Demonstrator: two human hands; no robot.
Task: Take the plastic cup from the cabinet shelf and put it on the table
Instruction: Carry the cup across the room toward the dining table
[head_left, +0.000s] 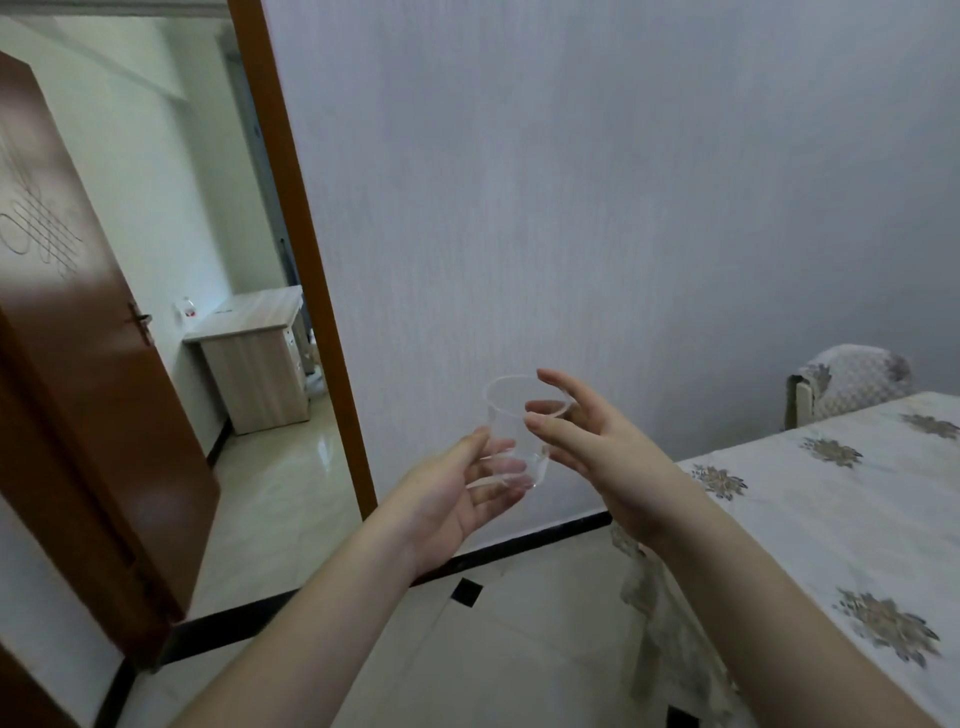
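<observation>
A clear plastic cup (511, 415) is held upright in mid-air in front of the grey wall, between both hands. My left hand (457, 493) cups its lower part from the left, fingers under and around the base. My right hand (587, 441) is against its right side, thumb over the rim and fingers spread along the wall. The table (810, 519), covered with a white flowered cloth, stands to the right, lower than the cup. No cabinet shelf is in view.
A brown door (78, 389) stands open at the left, its frame (306, 270) beside the cup. Through the doorway a wooden desk (254, 364) stands in another room. A covered chair (852, 379) sits behind the table. Pale floor tiles (519, 649) lie below my arms.
</observation>
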